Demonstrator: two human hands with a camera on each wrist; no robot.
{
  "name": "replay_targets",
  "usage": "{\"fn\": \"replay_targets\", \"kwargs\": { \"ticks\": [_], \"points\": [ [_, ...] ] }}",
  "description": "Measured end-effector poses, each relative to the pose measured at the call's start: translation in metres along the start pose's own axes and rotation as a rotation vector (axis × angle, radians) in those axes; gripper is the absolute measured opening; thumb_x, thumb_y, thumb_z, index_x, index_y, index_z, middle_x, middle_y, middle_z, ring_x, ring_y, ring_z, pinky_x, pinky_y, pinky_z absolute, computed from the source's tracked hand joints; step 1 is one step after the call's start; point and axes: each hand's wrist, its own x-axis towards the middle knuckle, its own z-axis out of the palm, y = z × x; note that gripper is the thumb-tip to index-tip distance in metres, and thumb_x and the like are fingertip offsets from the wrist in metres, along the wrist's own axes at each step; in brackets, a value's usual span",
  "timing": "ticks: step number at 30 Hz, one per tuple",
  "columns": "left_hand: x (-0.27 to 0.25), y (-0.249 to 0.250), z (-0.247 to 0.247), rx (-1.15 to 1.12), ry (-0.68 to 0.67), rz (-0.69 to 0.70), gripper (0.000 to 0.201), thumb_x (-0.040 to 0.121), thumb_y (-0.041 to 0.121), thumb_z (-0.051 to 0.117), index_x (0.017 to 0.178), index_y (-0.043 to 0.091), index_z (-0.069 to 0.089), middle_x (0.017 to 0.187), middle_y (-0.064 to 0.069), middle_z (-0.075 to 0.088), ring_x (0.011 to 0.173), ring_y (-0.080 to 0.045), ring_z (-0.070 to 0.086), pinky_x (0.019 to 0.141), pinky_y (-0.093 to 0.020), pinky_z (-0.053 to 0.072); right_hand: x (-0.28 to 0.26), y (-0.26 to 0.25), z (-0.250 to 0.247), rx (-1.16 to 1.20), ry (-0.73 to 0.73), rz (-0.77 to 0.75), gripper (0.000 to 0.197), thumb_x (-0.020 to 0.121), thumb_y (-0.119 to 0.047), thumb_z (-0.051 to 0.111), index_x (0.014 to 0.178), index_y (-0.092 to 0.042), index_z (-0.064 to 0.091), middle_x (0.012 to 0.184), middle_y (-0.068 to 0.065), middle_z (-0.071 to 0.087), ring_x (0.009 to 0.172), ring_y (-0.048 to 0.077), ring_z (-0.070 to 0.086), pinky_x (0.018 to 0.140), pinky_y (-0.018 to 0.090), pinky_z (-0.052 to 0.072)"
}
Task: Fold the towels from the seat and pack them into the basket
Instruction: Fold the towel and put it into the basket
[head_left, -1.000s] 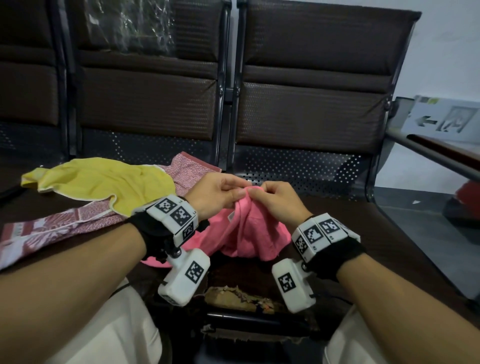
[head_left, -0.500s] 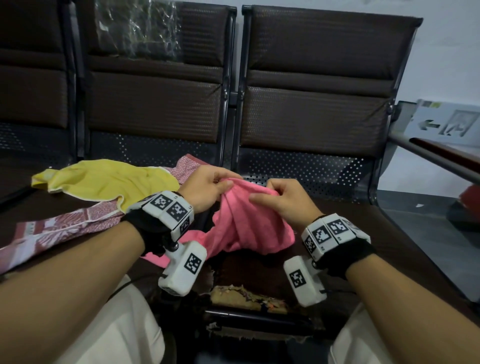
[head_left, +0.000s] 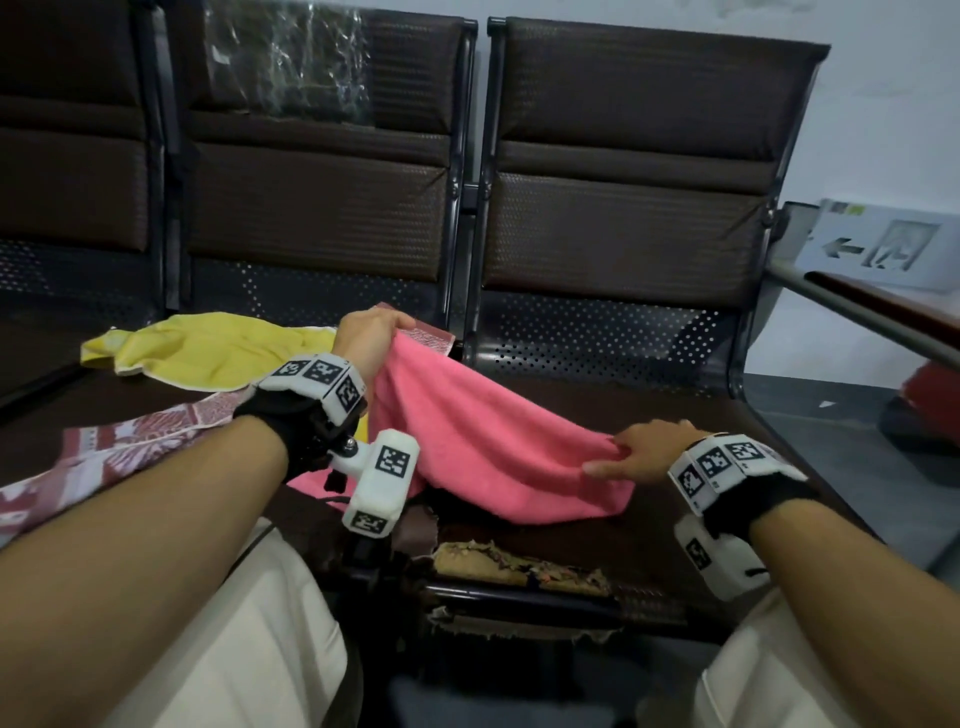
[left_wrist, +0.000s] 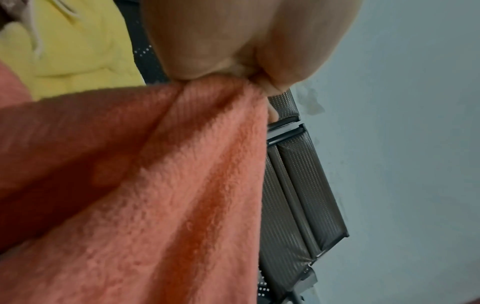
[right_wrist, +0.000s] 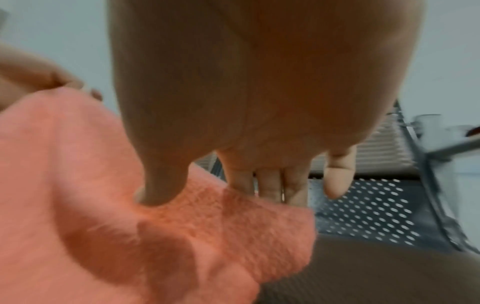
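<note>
A pink towel (head_left: 483, 441) is stretched out over the dark brown seat (head_left: 691, 535) between my two hands. My left hand (head_left: 371, 338) grips one bunched corner and holds it raised at the back; the left wrist view shows the pink towel (left_wrist: 161, 195) hanging from that left hand (left_wrist: 233, 74). My right hand (head_left: 631, 457) pinches the opposite edge low near the seat, and in the right wrist view the right hand (right_wrist: 197, 191) has its thumb on top of the pink towel (right_wrist: 130, 236) with fingers beneath. No basket is in view.
A yellow towel (head_left: 218, 353) and a red-and-white patterned towel (head_left: 119, 452) lie on the seat to the left. Chair backs (head_left: 623, 171) rise behind. The seat's front edge (head_left: 519, 571) is torn. An armrest rail (head_left: 872, 322) runs at the right.
My hands, close together on the bunched towel a second ago, have drawn apart. The left rose toward the back, the right swept right and down, spreading the towel out.
</note>
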Motion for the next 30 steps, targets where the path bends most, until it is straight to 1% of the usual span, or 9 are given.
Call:
{"fn": "replay_targets", "kwargs": {
  "ticks": [2,4,9,12,15,18,21,24,30],
  "points": [
    [0.007,-0.003,-0.005,0.179,-0.008,-0.024,0.033,0.089,0.012,0.049,0.114,-0.007,0.060,0.112,-0.024,0.064,0.106,-0.039,0.059,0.090,-0.041,0.049,-0.006,0.013,0.001,0.097,0.036,0.064,0.071,0.081,-0.077,0.037,0.121,-0.023,0.058,0.120,0.004,0.063,0.111,0.024,0.058,0.100,0.038,0.041],
    [0.007,-0.006,-0.006,0.284,-0.056,-0.039,0.035,0.089,0.011,0.050,0.117,-0.009,0.058,0.124,-0.027,0.057,0.117,-0.039,0.054,0.096,-0.043,0.045,-0.011,0.024,0.003,0.184,0.142,0.101,0.053,0.087,-0.062,0.050,0.119,-0.020,0.054,0.120,0.010,0.062,0.106,0.026,0.059,0.092,0.034,0.047],
    [0.000,-0.009,-0.001,0.351,-0.130,-0.027,0.034,0.087,0.007,0.054,0.116,-0.009,0.059,0.125,-0.027,0.057,0.118,-0.040,0.053,0.097,-0.042,0.044,-0.019,0.031,0.006,0.276,0.252,0.164,0.036,0.082,-0.026,0.069,0.117,-0.024,0.059,0.113,0.006,0.065,0.098,0.024,0.063,0.087,0.037,0.053],
    [-0.005,-0.015,0.000,0.410,-0.231,0.069,0.025,0.087,0.004,0.054,0.108,-0.005,0.065,0.118,-0.022,0.063,0.116,-0.033,0.055,0.100,-0.035,0.040,-0.023,0.032,0.006,0.282,0.285,0.211,0.014,0.078,-0.025,0.073,0.092,-0.027,0.074,0.099,0.002,0.069,0.090,0.022,0.065,0.081,0.035,0.054],
    [-0.009,-0.024,-0.006,0.612,-0.292,0.183,0.025,0.094,0.006,0.048,0.112,0.003,0.065,0.116,-0.016,0.064,0.113,-0.027,0.056,0.092,-0.024,0.038,-0.025,0.034,0.002,0.339,0.401,0.245,0.015,0.075,-0.026,0.078,0.089,-0.027,0.076,0.094,-0.001,0.070,0.088,0.020,0.064,0.079,0.033,0.054],
    [-0.006,-0.033,-0.017,0.839,-0.278,0.287,0.029,0.096,0.005,0.043,0.115,-0.002,0.063,0.116,-0.023,0.061,0.116,-0.032,0.051,0.095,-0.027,0.036,-0.026,0.033,0.000,0.375,0.587,0.200,0.014,0.072,-0.022,0.080,0.086,-0.025,0.077,0.094,-0.003,0.068,0.092,0.019,0.063,0.081,0.031,0.050],
    [0.000,-0.037,-0.027,1.013,-0.251,0.325,0.026,0.092,0.003,0.045,0.102,-0.004,0.068,0.102,-0.026,0.063,0.108,-0.035,0.053,0.090,-0.032,0.037,-0.025,0.027,0.001,0.204,0.700,0.145,0.015,0.065,-0.035,0.082,0.077,-0.028,0.076,0.092,-0.008,0.053,0.099,0.017,0.046,0.083,0.031,0.031],
    [0.002,-0.037,-0.033,1.120,-0.219,0.350,0.017,0.088,0.007,0.053,0.092,-0.001,0.068,0.097,-0.023,0.065,0.099,-0.036,0.058,0.080,-0.033,0.040,-0.024,0.022,0.003,0.143,0.654,0.167,0.019,0.059,-0.041,0.084,0.070,-0.030,0.073,0.092,-0.011,0.051,0.099,0.014,0.038,0.078,0.031,0.015],
    [-0.002,-0.034,-0.038,1.087,-0.075,0.380,0.022,0.081,0.007,0.059,0.096,0.016,0.072,0.103,-0.019,0.065,0.099,-0.038,0.060,0.079,-0.034,0.046,-0.025,0.015,-0.006,0.171,0.500,0.275,0.025,0.063,-0.038,0.084,0.074,-0.021,0.070,0.082,-0.007,0.056,0.093,0.017,0.051,0.098,0.048,0.029]
  ]
}}
